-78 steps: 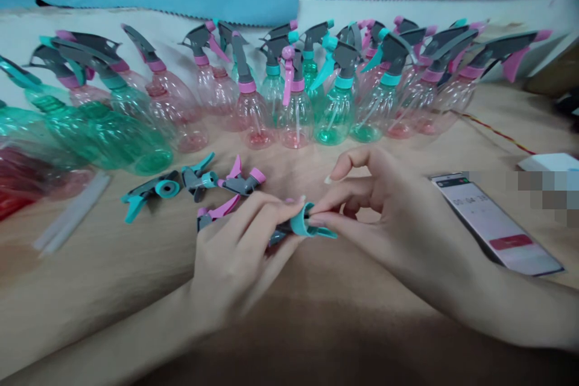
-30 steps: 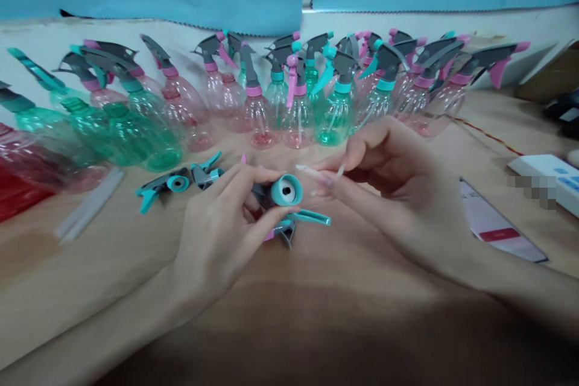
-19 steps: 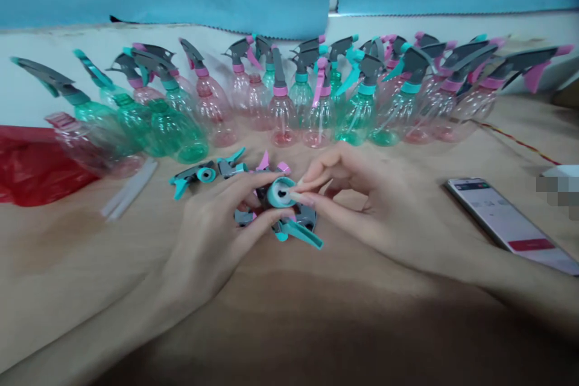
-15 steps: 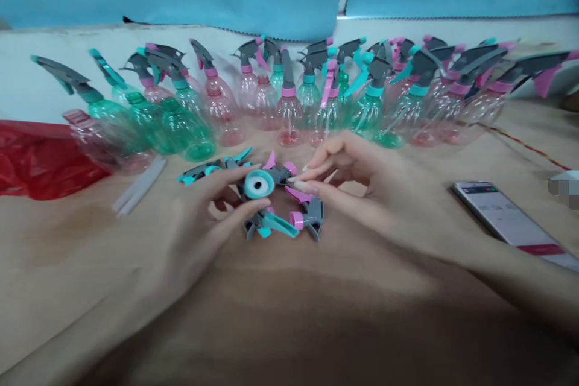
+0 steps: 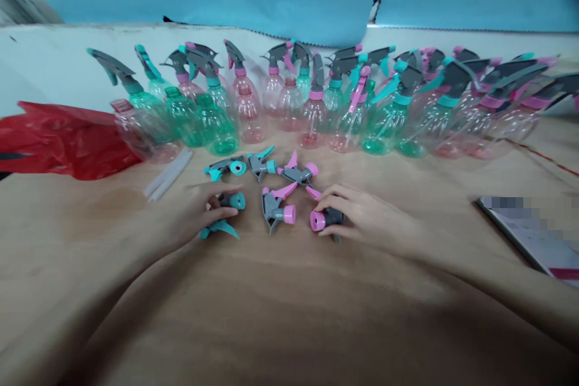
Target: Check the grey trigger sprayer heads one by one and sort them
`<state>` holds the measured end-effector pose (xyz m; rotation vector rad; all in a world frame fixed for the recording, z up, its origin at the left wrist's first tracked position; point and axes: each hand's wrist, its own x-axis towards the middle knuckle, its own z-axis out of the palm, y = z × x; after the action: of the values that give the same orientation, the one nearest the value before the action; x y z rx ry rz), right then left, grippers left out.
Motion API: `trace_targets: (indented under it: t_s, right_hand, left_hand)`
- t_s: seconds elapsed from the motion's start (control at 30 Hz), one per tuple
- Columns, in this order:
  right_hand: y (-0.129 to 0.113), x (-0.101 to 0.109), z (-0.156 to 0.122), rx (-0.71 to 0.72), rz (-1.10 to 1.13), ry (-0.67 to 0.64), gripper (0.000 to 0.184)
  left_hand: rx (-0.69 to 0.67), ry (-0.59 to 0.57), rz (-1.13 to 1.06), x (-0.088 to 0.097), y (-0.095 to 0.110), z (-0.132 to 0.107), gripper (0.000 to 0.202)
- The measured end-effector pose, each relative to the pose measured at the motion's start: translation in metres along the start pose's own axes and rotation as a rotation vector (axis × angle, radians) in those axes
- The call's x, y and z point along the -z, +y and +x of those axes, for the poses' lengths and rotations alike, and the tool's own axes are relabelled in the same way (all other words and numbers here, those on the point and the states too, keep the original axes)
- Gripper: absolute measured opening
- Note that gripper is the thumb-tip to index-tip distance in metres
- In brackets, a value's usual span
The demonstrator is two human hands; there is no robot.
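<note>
My left hand [image 5: 199,211] is closed around a grey and teal spray trigger head [image 5: 236,201] low over the table, its teal collar facing right. On the right, my right hand [image 5: 350,214] grips a grey and pink spray trigger head [image 5: 318,221], with the pink collar turned left. Between the hands lies another grey and pink trigger head [image 5: 277,210]. Just beyond are a pink one [image 5: 298,175] and two teal ones, a near trigger head [image 5: 261,165] and one farther left [image 5: 225,167]. My fingers hide parts of both held heads.
Several green and pink clear spray bottles [image 5: 312,117] stand in rows along the wall, some without heads. White tubes [image 5: 168,175] lie beside a red plastic bag [image 5: 72,142] at left. A phone [image 5: 534,235] rests at right on the wooden table [image 5: 280,301].
My left hand has lowered the teal trigger head to the table. My right hand has come down and taken hold of a pink one. The view has shifted left.
</note>
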<state>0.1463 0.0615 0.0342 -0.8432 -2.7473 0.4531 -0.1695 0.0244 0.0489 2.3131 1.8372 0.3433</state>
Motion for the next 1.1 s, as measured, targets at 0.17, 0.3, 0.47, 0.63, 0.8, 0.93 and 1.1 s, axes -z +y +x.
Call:
trace_targets:
  t_s: [0.17, 0.3, 0.47, 0.63, 0.8, 0.93, 1.1]
  right_hand:
    - [-0.005, -0.005, 0.007, -0.012, -0.063, 0.07, 0.026]
    - [-0.006, -0.009, 0.014, -0.038, -0.09, 0.102, 0.028]
    - [-0.009, -0.009, 0.022, -0.059, -0.082, 0.125, 0.028]
    - [-0.01, 0.012, 0.023, -0.104, -0.026, 0.224, 0.025]
    - [-0.025, 0.047, 0.018, -0.175, 0.104, 0.338, 0.008]
    - [-0.042, 0.048, 0.009, -0.046, 0.047, 0.431, 0.004]
    - [-0.054, 0.029, -0.005, 0.054, -0.017, 0.505, 0.009]
  left_hand:
    - [-0.069, 0.072, 0.033, 0.002, 0.019, 0.016, 0.032]
    - [-0.074, 0.143, 0.084, 0.005, 0.033, 0.04, 0.032]
    - [-0.151, 0.174, 0.203, -0.019, 0.029, 0.08, 0.042]
    - [-0.15, 0.272, 0.185, -0.033, 0.027, 0.096, 0.032]
    - [-0.164, 0.437, 0.112, -0.02, 0.06, 0.059, 0.033]
    - [-0.346, 0.465, -0.096, -0.021, 0.093, 0.023, 0.023]
    - [-0.351, 0.456, -0.119, -0.025, 0.107, 0.006, 0.022]
